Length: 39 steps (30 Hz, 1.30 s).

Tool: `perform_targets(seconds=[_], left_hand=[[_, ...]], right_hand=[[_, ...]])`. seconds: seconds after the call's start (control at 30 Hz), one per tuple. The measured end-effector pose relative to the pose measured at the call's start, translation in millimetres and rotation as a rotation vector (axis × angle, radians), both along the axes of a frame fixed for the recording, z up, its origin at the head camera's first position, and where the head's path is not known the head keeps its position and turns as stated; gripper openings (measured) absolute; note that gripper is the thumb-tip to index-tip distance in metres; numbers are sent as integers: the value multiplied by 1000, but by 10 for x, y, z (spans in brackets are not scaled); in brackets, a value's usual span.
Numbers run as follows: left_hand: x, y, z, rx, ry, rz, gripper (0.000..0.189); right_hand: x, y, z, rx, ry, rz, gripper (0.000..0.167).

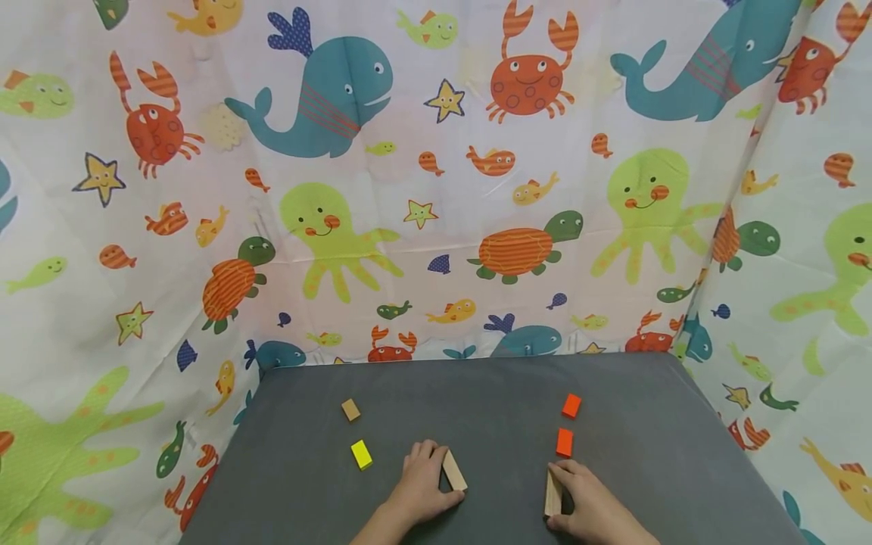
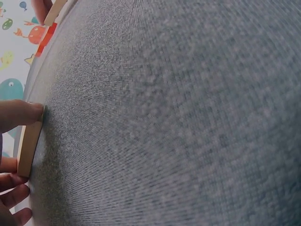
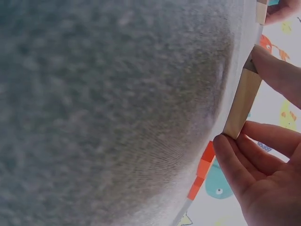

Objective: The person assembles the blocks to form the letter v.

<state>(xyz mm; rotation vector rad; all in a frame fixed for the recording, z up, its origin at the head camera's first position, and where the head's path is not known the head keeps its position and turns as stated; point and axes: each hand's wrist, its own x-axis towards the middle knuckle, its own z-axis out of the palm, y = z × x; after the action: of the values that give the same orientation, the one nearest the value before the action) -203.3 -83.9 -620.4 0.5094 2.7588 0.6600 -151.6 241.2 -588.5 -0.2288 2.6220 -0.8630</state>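
Note:
My left hand (image 1: 425, 484) pinches a long plain wooden block (image 1: 454, 471) by its two ends, thumb at the near end and fingers at the far end. In the left wrist view that block (image 2: 30, 146) stands on the grey cloth between thumb and fingers. To the right, my right hand (image 1: 589, 503) grips a second long wooden block (image 1: 553, 493) the same way. The right wrist view shows this block (image 3: 243, 101) held end to end, its end near the thumb darker. Just beyond it lies an orange-red block (image 1: 565, 442).
Another orange-red block (image 1: 571, 406) lies farther back on the right. On the left are a yellow block (image 1: 362, 455) and a small plain wooden block (image 1: 350, 409). The grey table (image 1: 470, 393) ends at a curtain (image 1: 422, 250) printed with sea animals.

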Motion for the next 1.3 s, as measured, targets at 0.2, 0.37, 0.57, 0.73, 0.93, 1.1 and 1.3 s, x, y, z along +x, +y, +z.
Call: perform_targets(seconds=[0.2, 0.37, 0.57, 0.73, 0.93, 1.1, 1.3], left_hand=[[7, 4, 16, -1, 0, 7, 84], [13, 2, 27, 5, -12, 10, 84], [30, -3, 47, 18, -13, 13, 84], [33, -11, 42, 21, 1, 6, 83], [31, -6, 28, 24, 14, 5, 83], [20, -7, 23, 12, 14, 6, 83], [22, 3, 41, 6, 11, 10, 84]], right_hand=[[-30, -53, 63, 4, -11, -63, 85], [-39, -85, 121, 30, 7, -64, 84], [-50, -88, 159, 23, 90, -27, 85], [-61, -110, 181, 14, 156, 13, 86], [-98, -152, 200, 19, 194, 40, 86], [-127, -197, 218, 23, 202, 43, 87], [-161, -223, 206, 23, 215, 58, 87]])
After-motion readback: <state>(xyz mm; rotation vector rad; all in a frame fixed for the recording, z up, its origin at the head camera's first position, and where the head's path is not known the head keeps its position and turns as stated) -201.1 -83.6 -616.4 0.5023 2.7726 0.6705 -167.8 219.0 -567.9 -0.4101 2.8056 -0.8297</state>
